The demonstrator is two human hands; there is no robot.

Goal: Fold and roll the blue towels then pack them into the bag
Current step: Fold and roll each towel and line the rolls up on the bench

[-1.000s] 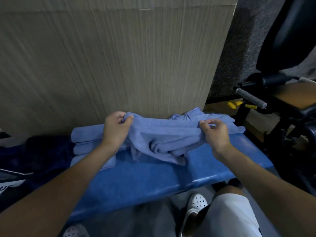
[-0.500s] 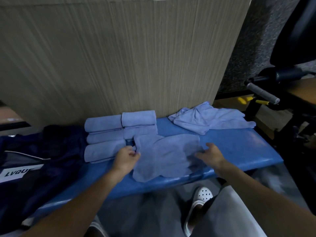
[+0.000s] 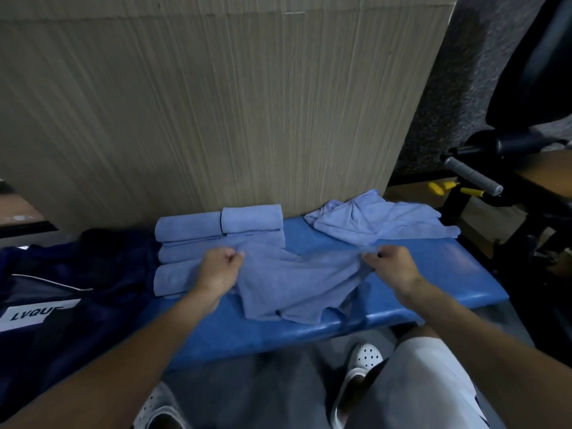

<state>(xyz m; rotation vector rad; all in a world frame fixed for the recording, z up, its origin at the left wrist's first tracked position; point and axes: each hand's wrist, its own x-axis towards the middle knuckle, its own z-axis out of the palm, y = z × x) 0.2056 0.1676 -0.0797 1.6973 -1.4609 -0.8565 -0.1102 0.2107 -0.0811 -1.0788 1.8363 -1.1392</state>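
Blue towel (image 3: 294, 283), a single sheet, is held spread between two hands over the blue bench (image 3: 433, 274), its lower edge lying on the padding. The left hand (image 3: 219, 274) pinches the towel's upper left edge with curled fingers, and the right hand (image 3: 393, 267) pinches the upper right edge. Five rolled towels (image 3: 185, 226) sit stacked just behind the left hand. A crumpled towel heap (image 3: 371, 221) lies far right, its count unclear. One navy bag (image 3: 77, 264) at the left bears a white label (image 3: 37, 312) reading "LVQU", the rest cut off
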